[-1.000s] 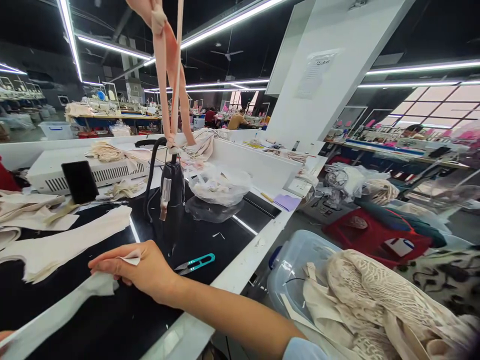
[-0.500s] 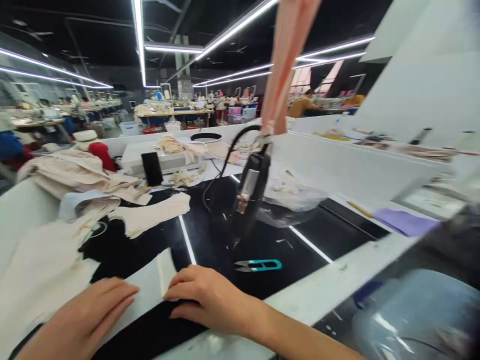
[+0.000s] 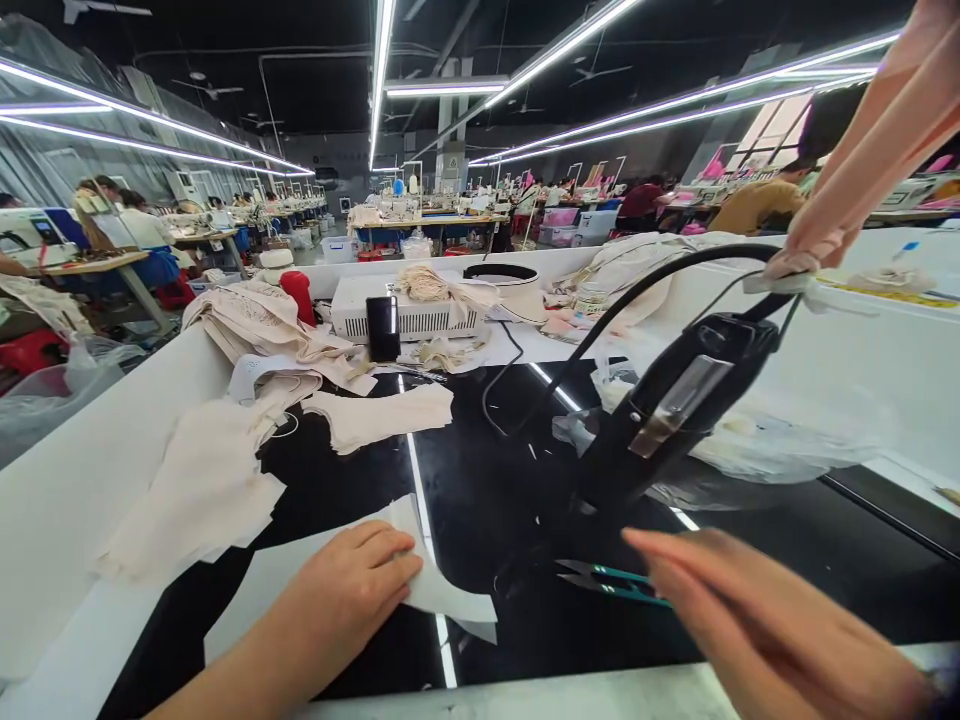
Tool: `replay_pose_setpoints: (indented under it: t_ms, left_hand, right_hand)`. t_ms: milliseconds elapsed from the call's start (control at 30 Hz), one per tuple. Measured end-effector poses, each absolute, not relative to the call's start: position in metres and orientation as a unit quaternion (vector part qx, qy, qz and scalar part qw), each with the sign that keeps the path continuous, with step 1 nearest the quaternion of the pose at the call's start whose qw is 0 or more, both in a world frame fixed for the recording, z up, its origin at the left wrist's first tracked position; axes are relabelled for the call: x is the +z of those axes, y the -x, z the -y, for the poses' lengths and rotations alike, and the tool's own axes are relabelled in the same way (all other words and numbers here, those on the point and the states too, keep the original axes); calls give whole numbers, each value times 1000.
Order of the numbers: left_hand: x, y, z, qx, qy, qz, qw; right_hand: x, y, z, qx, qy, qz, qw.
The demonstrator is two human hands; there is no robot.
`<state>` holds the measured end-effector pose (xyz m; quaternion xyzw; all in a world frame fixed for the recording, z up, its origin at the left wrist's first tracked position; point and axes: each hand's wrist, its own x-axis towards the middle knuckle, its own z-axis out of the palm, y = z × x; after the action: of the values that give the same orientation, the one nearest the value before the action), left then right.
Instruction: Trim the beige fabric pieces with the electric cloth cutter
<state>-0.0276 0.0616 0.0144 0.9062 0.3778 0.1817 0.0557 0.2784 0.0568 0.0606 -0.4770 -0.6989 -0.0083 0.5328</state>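
While the left hand point(image 3: 352, 580) lies flat, grip open, pinning the pale fabric piece point(image 3: 450, 600) left of the teal snips point(image 3: 609, 580), the right hand point(image 3: 757, 630) hovers over those snips, fingers spread, empty — a reach, I'd say. Lifting them calls for a low pinch; the hanging black tool point(image 3: 675, 400) crowds behind the snips, the counter point(image 3: 525, 695) edge just nearer.

Single head-worn view, facing forward and down, close over the left hand point(image 3: 352, 585) and right hand point(image 3: 750, 630) at the frame's bottom, black worktable point(image 3: 487, 480) just beyond them, factory hall far behind
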Motion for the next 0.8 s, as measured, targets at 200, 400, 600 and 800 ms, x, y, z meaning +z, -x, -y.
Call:
replay_pose_setpoints:
  t_ms: [200,400,600,800]
  left_hand:
    - [17,12,-55,207,-920,-330,44]
    - [15,5,-65,223,-921,-319,-7]
    - [7,2,-72,219,-921,-314,-78]
    - [-2,2,-67,220,-912,-326,-115]
  right_hand:
    - [75,-284,-104,170,440,591,654]
    - [86,-255,-129,265,354,605,662]
    - [83,-222,-131,368,270,616,642]
    - [74,-190,-132,440,226,600,628]
